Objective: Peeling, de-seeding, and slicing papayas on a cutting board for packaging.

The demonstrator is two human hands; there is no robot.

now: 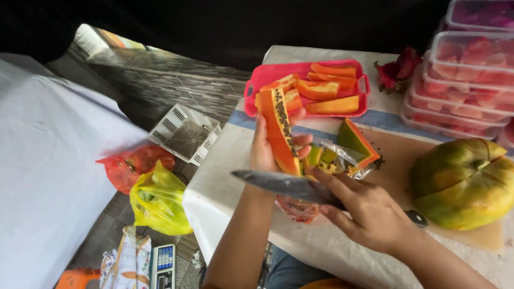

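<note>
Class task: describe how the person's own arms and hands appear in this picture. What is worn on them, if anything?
Both forearms are bare, with no sleeves in view. The left hand and right hand wear no gloves. No rings, watch or bracelets can be seen. The fingernails look short and unpainted. The upper arms lie outside the frame, so any sleeve higher up cannot be told.

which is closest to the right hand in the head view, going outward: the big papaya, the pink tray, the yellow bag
From the right hand:
1. Big papaya, just to its right on the table.
2. Pink tray, up at the table's far edge.
3. Yellow bag, left, on the floor.
</note>
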